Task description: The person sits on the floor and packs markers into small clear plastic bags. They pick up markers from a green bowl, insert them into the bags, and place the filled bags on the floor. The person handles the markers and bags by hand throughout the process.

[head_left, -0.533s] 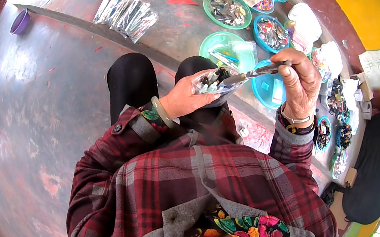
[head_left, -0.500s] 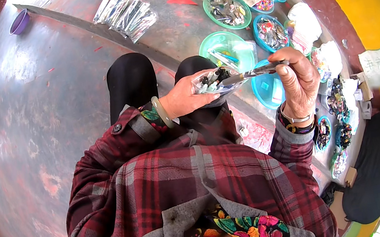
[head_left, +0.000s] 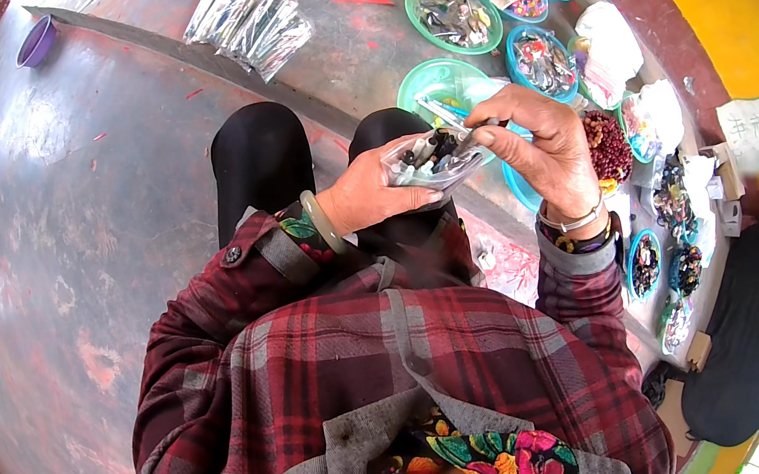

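Note:
My left hand [head_left: 363, 191] is closed round a clear plastic bag [head_left: 446, 182] above my right knee. The mouth of the bag gapes, and small black, white and grey pieces [head_left: 426, 154] show inside. At the bag's right edge, my right hand [head_left: 542, 147] pinches a slim dark item between thumb and fingers. Most of that item is covered by the fingers and the bag, so its kind is unclear. Just behind the bag sits a green basin [head_left: 417, 75] with pale blue, pen-like sticks [head_left: 445, 111] in it.
Several baskets of small parts stand to the right, among them a green basket [head_left: 496, 32] and a blue basket [head_left: 519, 80]. Dark red beads [head_left: 608, 151] lie beyond my right wrist. Plastic-wrapped bundles [head_left: 249, 26] and a purple basin [head_left: 36, 42] are on the floor, near a dark cushion [head_left: 747, 335].
My right hand has moved left and inward to the bag with the slim item, which showed at greater length before. Dark red beads have come into sight behind that hand. My left hand stays put.

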### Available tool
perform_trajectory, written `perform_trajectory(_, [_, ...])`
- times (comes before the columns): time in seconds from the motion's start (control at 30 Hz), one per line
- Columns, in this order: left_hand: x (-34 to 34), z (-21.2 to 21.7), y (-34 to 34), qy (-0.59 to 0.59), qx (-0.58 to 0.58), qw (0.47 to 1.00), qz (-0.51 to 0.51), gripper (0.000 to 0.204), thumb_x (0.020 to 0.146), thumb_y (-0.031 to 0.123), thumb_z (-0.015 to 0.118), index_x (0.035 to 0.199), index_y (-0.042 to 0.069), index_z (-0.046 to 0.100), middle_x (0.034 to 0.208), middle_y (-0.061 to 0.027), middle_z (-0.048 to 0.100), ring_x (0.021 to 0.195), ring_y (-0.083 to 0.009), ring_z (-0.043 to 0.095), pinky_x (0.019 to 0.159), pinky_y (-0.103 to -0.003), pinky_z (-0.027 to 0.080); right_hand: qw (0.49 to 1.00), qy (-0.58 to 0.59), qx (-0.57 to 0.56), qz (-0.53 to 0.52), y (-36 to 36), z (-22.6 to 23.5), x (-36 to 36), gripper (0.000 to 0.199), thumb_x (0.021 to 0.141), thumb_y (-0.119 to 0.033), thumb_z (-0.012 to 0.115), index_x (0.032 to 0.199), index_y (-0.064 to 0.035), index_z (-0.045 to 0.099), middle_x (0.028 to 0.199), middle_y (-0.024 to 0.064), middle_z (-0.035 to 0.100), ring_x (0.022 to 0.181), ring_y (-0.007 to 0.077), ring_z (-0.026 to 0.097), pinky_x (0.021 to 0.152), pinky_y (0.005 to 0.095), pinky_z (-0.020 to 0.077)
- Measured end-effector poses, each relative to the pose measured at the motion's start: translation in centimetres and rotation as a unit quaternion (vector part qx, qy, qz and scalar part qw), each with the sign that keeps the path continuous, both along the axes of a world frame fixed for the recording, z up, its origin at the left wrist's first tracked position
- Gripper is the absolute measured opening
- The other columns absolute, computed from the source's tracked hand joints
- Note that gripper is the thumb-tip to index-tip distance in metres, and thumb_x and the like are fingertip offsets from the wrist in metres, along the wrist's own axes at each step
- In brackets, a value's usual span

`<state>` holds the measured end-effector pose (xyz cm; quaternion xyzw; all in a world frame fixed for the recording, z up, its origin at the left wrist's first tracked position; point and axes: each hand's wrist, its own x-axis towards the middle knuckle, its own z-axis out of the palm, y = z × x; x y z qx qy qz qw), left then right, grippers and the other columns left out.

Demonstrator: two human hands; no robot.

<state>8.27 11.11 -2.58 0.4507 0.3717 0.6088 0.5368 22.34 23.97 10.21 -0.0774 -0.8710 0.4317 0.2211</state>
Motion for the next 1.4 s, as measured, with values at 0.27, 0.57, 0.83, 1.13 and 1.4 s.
perform_trajectory(0.27, [-0.1,-0.4,0.1,-0.01,-0.014,1.0,0.006,0.057,0.077,0.008,0.07,0.126,-0.001,0.043,0.116,-0.0042,0.053,0.106,-0.0109,0.048,0.094,-0.028,0.038,0.995,0.013,0.066,-0.069,-1.1,-2.2,-0.3,0.019,0.066,-0.003,0.073,0.082,-0.004,0.064,0.083,0.0051,0.06,0.081,0.0202,0.055,0.074,0.0309,0.0429])
perform_trajectory(0.57, [-0.2,-0.6,0.3,-0.015,-0.009,1.0,0.011,0.053,0.078,0.006,0.068,0.124,0.001,0.044,0.115,-0.0033,0.054,0.105,-0.0109,0.049,0.093,-0.028,0.039,0.98,0.048,0.158,-0.114,-2.4,-4.3,-0.1,0.021,0.063,-0.006,0.075,0.083,-0.0091,0.069,0.114,0.0113,0.055,0.116,0.0315,0.043,0.094,0.0378,0.0353])
perform_trajectory(0.83, [-0.2,-0.5,0.2,-0.053,-0.018,0.998,0.003,0.053,0.077,0.006,0.069,0.124,0.001,0.045,0.115,-0.0032,0.054,0.105,-0.0107,0.049,0.093,-0.027,0.039,0.972,0.036,0.201,-0.114,-2.2,-3.9,0.4,0.019,0.068,-0.019,0.073,0.084,-0.0091,0.07,0.125,0.016,0.05,0.123,0.0356,0.037,0.1,0.0427,0.0297])
perform_trajectory(1.13, [0.0,-0.3,0.1,-0.012,-0.021,1.0,0.018,0.057,0.074,0.006,0.072,0.124,0.0,0.045,0.115,-0.0037,0.055,0.104,-0.0114,0.05,0.091,-0.028,0.04,0.953,0.036,0.292,-0.07,-2.5,-3.3,0.7,0.019,0.063,-0.017,0.074,0.08,-0.0098,0.069,0.125,0.0168,0.051,0.125,0.0356,0.036,0.097,0.0415,0.0327])
perform_trajectory(1.4, [0.1,0.6,-0.5,0.001,-0.05,0.997,0.054,0.059,0.073,0.003,0.071,0.125,0.001,0.044,0.113,-0.0028,0.056,0.101,-0.0095,0.052,0.088,-0.027,0.043,0.971,0.058,0.221,-0.068,-2.0,-3.2,0.8,0.022,0.071,-0.015,0.069,0.091,-0.008,0.068,0.121,0.0144,0.054,0.121,0.032,0.042,0.094,0.0389,0.0357])
